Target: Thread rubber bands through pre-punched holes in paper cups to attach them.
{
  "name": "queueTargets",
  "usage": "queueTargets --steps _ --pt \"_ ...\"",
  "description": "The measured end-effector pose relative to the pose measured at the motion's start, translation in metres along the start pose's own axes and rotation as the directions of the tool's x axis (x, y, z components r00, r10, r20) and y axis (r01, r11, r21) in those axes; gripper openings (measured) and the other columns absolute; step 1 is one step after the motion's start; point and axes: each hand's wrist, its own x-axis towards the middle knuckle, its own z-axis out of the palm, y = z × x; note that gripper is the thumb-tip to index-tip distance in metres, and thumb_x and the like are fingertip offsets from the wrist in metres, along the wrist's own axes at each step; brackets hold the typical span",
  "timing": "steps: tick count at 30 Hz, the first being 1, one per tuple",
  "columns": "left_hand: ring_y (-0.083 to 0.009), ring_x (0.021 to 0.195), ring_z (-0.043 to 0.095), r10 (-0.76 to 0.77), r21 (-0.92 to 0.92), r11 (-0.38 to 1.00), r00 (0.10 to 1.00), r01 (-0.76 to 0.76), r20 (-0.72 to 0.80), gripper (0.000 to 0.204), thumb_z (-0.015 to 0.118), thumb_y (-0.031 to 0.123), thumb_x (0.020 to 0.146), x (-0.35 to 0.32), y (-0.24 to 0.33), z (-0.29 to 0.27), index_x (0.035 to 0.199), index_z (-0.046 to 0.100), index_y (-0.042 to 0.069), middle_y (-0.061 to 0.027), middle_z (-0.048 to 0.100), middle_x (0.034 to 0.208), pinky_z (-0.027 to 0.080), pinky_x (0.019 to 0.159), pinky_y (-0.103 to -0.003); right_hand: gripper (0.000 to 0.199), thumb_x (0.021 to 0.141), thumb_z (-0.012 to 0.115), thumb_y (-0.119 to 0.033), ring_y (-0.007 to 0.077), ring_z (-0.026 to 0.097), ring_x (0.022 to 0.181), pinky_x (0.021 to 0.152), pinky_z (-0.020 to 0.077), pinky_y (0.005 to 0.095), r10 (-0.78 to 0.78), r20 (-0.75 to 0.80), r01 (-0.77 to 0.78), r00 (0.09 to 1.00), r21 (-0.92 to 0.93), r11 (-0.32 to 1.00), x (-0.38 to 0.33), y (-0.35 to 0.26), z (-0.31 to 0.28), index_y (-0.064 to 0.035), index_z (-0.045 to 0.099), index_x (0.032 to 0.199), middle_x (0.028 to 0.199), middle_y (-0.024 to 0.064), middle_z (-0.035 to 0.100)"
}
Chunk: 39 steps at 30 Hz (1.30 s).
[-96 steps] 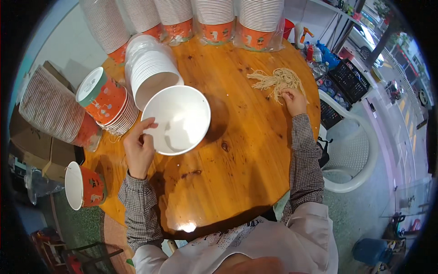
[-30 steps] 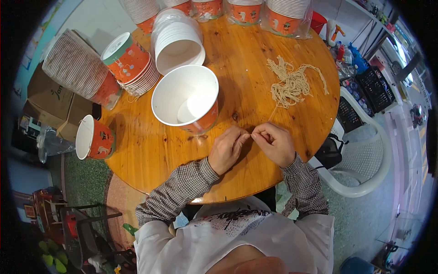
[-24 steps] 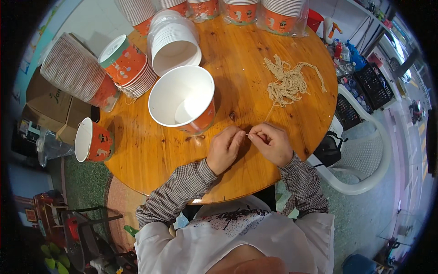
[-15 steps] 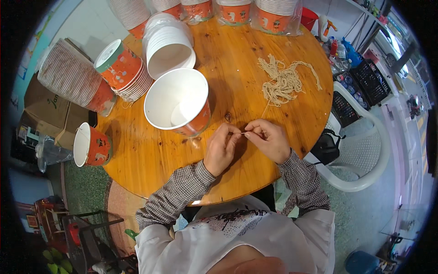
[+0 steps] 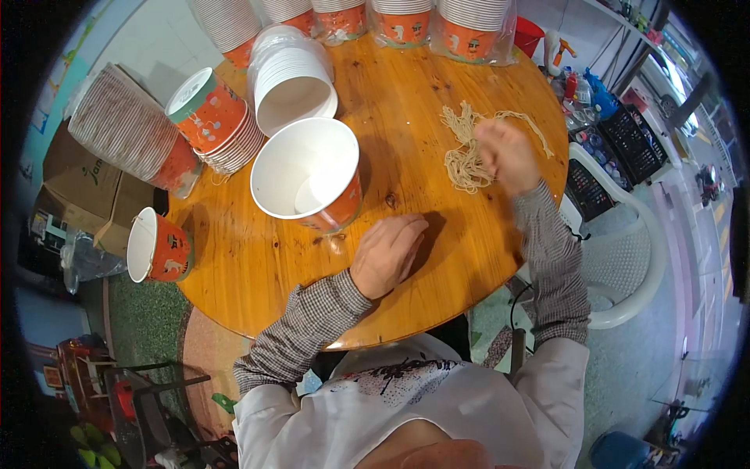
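Observation:
My left hand [image 5: 388, 254] rests low over the wooden table [image 5: 437, 258], its fingers curled together; what they hold, if anything, is hidden. Just beyond it, to the left, stands a large white-lined orange paper tub [image 5: 305, 176], apart from the hand. My right hand [image 5: 509, 155] hovers over the right part of a loose heap of beige string [image 5: 462, 148]. Motion smears its fingers, so I cannot tell whether they hold a strand. A smaller orange paper tub [image 5: 170, 252] at the left edge leans, with a thin string at its rim.
A bagged stack of white tubs [image 5: 293, 98] lies behind the large tub. Left of that are an upside-down stack of orange tubs [image 5: 207, 113] and another bagged stack [image 5: 129, 129]. More stacks [image 5: 473, 35] line the far edge. A white plastic chair [image 5: 625, 266] stands at the right.
My hands were together near the table's middle, pinching a thin strand. The right has since moved away, far and right, over the string heap; the left stayed about in place, turning palm-down.

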Motion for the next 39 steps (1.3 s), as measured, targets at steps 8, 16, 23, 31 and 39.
queueTargets --steps 8,16,23,31,39 --pt "-0.0407 0.125 0.045 0.108 -0.128 0.986 0.994 -0.105 0.019 0.05 0.066 0.025 0.086 0.07 -0.029 0.071 0.13 0.05 0.006 -0.0222 0.044 0.137 0.042 0.102 -0.043 0.013 0.094 0.06 -0.016 0.0045 0.041 0.05 0.042 0.0319 0.0187 -0.144 -0.027 0.144 0.989 -0.009 0.99 0.024 -0.081 -0.003 -0.0034 0.057 0.097 0.062 -0.0049 0.041" --pt "-0.0338 0.139 0.029 -0.13 0.131 0.987 0.93 0.09 0.345 0.062 0.046 0.052 0.095 0.092 -0.07 0.149 0.141 0.042 0.01 -0.0153 0.034 0.149 0.024 0.114 -0.042 0.015 0.092 0.062 -0.016 0.0076 0.05 0.056 0.049 0.0403 0.0225 -0.426 -0.081 0.415 0.901 -0.127 0.901 -0.006 -0.139 -0.016 -0.003 0.063 0.1 0.068 0.0006 0.056" --pt "-0.0344 0.134 0.035 -0.008 0.222 0.974 0.979 -0.039 0.206 0.057 0.05 0.048 0.093 0.089 -0.068 0.148 0.137 0.047 0.011 -0.0155 0.04 0.144 0.03 0.11 -0.046 0.017 0.094 0.049 -0.015 0.0164 0.042 0.066 0.06 0.0361 0.0269 -0.835 -0.011 0.822 0.55 0.183 0.54 -0.082 -0.256 -0.04 -0.0018 0.056 0.087 0.073 0.0085 0.046" --pt "-0.0319 0.109 0.057 0.204 0.03 0.979 0.979 -0.204 0.016 0.035 0.066 0.012 0.081 0.028 0.01 -0.003 0.115 0.059 0.004 -0.0133 0.06 0.113 0.046 0.091 -0.04 0.008 0.09 0.063 -0.009 0.0057 0.051 0.054 0.048 0.0401 0.0188 -0.392 -0.132 0.389 0.91 -0.046 0.92 -0.047 -0.074 0.068 -0.003 0.06 0.095 0.071 -0.0002 0.058" --pt "-0.0338 0.088 0.06 -0.22 0.32 0.915 0.968 0.247 -0.119 0.032 0.07 0.009 0.081 0.019 -0.025 -0.084 0.11 0.06 0.0 -0.0171 0.065 0.099 0.047 0.077 -0.039 0.009 0.092 0.06 -0.01 0.0022 0.052 0.056 0.05 0.0412 0.0167 -0.23 -0.023 0.231 0.973 0.073 0.97 -0.047 -0.01 0.114 -0.0011 0.059 0.091 0.069 -0.0023 0.057"
